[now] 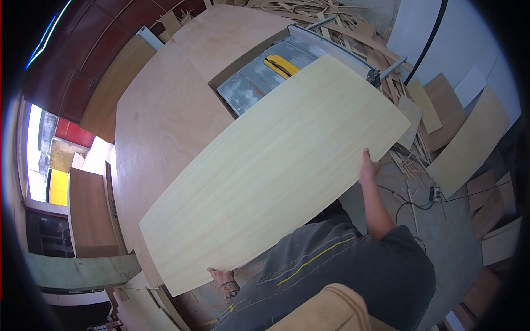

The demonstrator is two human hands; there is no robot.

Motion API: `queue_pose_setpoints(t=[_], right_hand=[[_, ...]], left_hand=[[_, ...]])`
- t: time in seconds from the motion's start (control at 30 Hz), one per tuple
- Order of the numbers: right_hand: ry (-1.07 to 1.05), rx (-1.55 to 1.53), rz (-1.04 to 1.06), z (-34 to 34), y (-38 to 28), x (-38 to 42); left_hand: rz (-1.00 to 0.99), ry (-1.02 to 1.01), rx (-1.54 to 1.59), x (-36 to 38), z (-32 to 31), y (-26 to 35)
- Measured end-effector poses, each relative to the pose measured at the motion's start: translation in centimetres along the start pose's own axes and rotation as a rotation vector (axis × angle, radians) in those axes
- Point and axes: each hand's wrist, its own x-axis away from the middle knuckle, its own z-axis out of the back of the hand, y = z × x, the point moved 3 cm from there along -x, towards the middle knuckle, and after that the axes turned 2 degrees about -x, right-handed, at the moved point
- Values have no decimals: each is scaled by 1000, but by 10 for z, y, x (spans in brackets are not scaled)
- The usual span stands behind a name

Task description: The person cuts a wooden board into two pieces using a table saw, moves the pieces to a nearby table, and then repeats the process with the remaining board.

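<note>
Looks like the board-handling step: left hand (222, 276) and right hand (370, 167) grip the pale board (270, 171) along its near edge; shifting it probably needs even support.

Before me, the pale rectangular wooden board (265, 176) stretches over the near part of the wide light-brown wooden table (171, 121). My left hand (223, 277) is at its near edge, close to the left corner; my right hand (369, 168) is at the same edge, toward the right end. Behind the board, the flat grey metal plate (240, 91) sits in the table, with the long yellow guard (281, 66) over it. On the right, beyond the table, lie the thin brown wood scraps (381, 55). Farther right stands the long pale wooden panel (472, 143).
</note>
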Motion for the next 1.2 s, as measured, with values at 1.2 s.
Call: queue_pose_setpoints(t=[1.2], right_hand=[[-2,-42,-4,-62,-6,2]], left_hand=[[-61,-262,-442,-52,15,17]])
